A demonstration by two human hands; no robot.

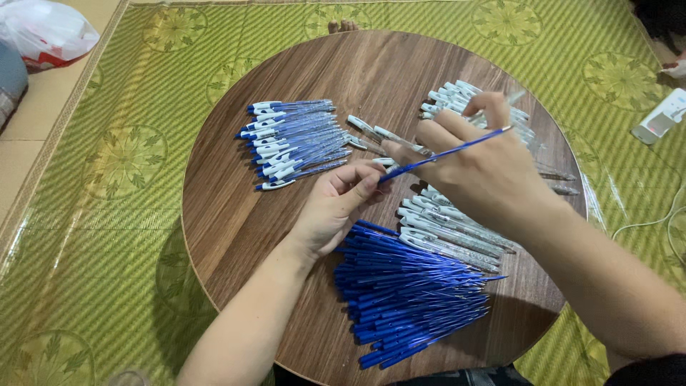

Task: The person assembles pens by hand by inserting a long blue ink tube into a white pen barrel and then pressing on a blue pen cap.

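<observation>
Blue refills [411, 300] lie heaped at lower centre of the round counter [236, 221]; right hand [479, 168] pinches one refill [446, 154], left hand [336, 204] clasps a pen barrel [386, 163].

Pretty sure anyone can tell I'm at home here, sitting on the floor. My worktop [286, 236] is a low round wooden one set right on a green woven mat [107, 214] with leaf medallions, tiled floor [28, 136] showing at the left edge. Plastic bag [46, 32] upper left, and a white power strip [661, 118] with its cord on the right.
</observation>
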